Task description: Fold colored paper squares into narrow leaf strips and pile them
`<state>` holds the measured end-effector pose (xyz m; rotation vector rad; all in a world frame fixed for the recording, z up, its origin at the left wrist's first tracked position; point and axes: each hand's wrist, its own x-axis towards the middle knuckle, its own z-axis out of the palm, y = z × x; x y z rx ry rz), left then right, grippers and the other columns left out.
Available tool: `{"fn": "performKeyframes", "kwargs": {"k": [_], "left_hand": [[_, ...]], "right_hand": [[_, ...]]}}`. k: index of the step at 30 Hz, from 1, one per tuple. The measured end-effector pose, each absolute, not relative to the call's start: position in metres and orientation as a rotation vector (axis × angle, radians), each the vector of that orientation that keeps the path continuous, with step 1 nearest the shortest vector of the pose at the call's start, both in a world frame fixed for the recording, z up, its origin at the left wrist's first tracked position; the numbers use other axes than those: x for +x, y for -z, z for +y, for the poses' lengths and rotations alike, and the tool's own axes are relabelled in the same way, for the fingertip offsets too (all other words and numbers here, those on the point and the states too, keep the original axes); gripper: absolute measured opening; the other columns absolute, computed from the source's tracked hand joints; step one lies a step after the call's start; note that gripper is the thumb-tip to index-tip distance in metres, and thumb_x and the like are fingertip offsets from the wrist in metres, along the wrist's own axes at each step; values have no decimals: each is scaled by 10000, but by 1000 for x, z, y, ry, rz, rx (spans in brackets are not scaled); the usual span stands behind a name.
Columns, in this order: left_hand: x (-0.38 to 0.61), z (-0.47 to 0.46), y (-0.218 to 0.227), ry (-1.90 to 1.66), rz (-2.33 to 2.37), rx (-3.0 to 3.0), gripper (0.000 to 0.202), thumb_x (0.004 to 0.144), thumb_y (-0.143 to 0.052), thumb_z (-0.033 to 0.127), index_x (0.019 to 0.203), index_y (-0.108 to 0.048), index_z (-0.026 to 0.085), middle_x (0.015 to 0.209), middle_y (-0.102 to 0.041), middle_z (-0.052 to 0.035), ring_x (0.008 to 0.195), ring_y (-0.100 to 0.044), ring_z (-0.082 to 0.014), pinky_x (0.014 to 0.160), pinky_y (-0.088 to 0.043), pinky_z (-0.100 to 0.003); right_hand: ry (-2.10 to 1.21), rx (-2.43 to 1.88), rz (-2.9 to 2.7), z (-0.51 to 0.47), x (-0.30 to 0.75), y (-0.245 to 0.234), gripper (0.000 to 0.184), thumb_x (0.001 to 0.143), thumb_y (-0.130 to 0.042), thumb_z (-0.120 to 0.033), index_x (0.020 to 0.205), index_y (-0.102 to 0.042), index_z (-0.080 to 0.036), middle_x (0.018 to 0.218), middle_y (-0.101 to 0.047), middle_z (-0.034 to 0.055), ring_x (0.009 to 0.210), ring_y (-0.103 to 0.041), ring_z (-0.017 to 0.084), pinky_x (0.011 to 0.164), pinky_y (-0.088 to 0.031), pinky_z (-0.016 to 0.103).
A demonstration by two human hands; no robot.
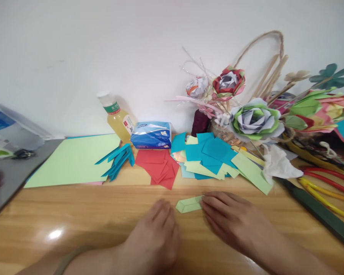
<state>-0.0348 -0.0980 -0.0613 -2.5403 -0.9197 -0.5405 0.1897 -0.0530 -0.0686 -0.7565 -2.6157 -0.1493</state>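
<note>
A narrow folded piece of light green paper (187,205) lies on the wooden table in front of me, with diagonal creases at its left end. My right hand (232,217) covers its right end, fingers closed together and pinching or pressing it. My left hand (159,229) is just left of the strip and apart from it, its fingers bunched and pointing down at the table. No object shows in the left hand, though its fingertips are slightly blurred. Beyond the hands lie red paper squares (157,166), teal paper squares (215,149) and several folded teal strips (119,160).
Light green sheets (74,160) lie at left. A yellow drink bottle (119,118) and a blue tissue pack (151,135) stand near the wall. Paper flowers (256,118), a crumpled tissue (279,164), a dark green tool handle (321,210) and red and yellow handles (329,191) occupy the right.
</note>
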Motion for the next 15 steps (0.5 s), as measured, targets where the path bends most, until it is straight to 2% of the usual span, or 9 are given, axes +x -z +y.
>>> {"fn": "performKeyframes", "kwargs": {"k": [2, 5, 8, 11, 15], "left_hand": [[-31, -92, 60, 608, -868, -2598, 219, 865, -430, 107, 781, -632, 122, 803, -658, -77, 816, -589, -221, 830, -431, -367], [-27, -78, 62, 458, -837, -2706, 211, 877, -420, 99, 950, -616, 73, 862, -621, -89, 798, -561, -212, 731, -460, -337], [-25, -68, 69, 442, -845, -2740, 152, 844, -464, 60, 804, -606, 96, 735, -555, -50, 686, -516, -186, 621, -445, -309], [-26, -64, 76, 509, -834, -2718, 175, 821, -491, 49, 681, -561, 128, 684, -512, -34, 661, -487, -177, 592, -424, -301], [-26, -62, 78, 611, -907, -2722, 174, 833, -484, 74, 693, -563, 140, 661, -511, -24, 677, -480, -170, 582, -417, -277]], "right_hand": [[135, -740, -2607, -52, 188, 68, 277, 927, -364, -129, 838, -625, -157, 843, -646, 46, 827, -586, 189, 741, -462, 343], [98, -713, -2579, -49, 187, 66, 248, 922, -386, -122, 844, -620, -147, 818, -631, 46, 800, -573, 180, 765, -449, 349], [80, -692, -2574, -47, 188, 67, 195, 911, -431, -128, 840, -612, -150, 800, -621, 41, 778, -559, 176, 743, -439, 346], [108, -681, -2600, -45, 190, 69, 177, 907, -440, -132, 849, -606, -157, 804, -618, 43, 782, -552, 183, 714, -427, 342], [59, -703, -2609, -44, 191, 71, 166, 906, -443, -142, 862, -601, -157, 795, -602, 42, 760, -539, 178, 671, -413, 316]]}}
